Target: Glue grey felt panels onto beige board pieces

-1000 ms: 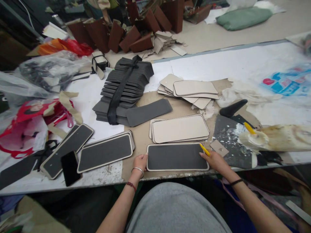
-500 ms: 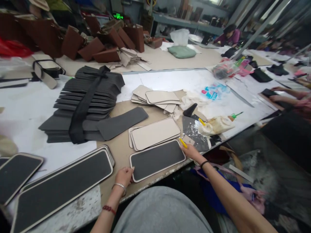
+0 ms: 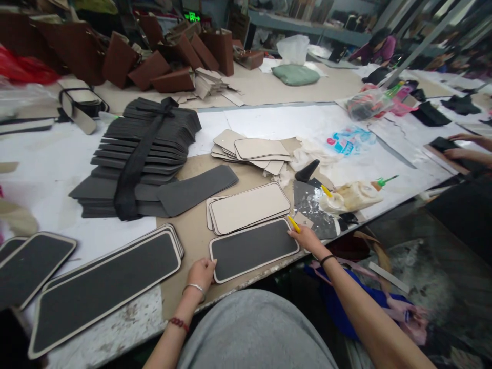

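A dark grey panel (image 3: 253, 252) with a pale border and rounded corners lies flat at the table's front edge. At its left end, my left hand (image 3: 202, 274) is closed, thumb and fingers pinching the lower left corner. My right hand (image 3: 307, 238) rests by the upper right corner, closed round a slim yellow tool (image 3: 293, 224) whose tip is hard to make out. Touching the panel's far side is a small stack of beige panels (image 3: 251, 207). Right of that, a dark board (image 3: 313, 207) spotted with white sits under a messy cream-coloured bottle (image 3: 353, 199).
Long dark panels with pale borders (image 3: 111, 289) are stacked at left. Behind them stands a strapped bundle of dark grey strips (image 3: 142, 148). More beige pieces (image 3: 261, 148) lie mid-table. Brown boxy bags (image 3: 172, 61) line the back. Another person's hands (image 3: 461, 148) work at far right.
The whole view has shifted slightly, so things sit a little further right and higher. Both hands keep their places at the panel, the yellow tool still in my right hand.
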### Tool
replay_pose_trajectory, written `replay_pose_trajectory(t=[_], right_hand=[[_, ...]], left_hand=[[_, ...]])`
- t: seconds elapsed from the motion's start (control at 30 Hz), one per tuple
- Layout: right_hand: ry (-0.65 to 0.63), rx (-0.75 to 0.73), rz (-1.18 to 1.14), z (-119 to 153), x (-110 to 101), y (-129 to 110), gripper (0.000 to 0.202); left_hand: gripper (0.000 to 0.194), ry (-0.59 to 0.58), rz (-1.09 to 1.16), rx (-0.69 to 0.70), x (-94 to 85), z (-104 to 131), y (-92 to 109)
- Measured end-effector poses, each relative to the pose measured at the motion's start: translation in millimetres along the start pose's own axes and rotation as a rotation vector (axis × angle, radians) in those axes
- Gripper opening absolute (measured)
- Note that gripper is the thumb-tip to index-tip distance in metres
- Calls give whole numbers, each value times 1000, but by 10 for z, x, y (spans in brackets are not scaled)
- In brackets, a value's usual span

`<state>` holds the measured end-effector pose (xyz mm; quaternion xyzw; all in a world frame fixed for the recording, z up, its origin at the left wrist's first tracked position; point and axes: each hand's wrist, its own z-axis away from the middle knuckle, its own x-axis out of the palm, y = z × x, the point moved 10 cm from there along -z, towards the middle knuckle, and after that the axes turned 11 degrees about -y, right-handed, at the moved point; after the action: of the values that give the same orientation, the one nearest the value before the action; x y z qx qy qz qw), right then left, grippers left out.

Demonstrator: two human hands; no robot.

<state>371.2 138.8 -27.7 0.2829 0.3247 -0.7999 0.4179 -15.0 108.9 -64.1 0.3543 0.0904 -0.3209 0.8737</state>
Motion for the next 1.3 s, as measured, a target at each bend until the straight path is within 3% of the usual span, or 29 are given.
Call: replay_pose_trajectory(t=[0.27,0.63,1.3], right_hand=[[-40,13,51,-34,-9,51,25],[-16,1,107,-95,71,116,30],[-36,18,135,-79,83,78,32]], left_hand=[[34,34,-126,-12,-17,61,169],[34,64,-130,-104,-14,49,88],[35,135,-223,-105,-90,88,225]])
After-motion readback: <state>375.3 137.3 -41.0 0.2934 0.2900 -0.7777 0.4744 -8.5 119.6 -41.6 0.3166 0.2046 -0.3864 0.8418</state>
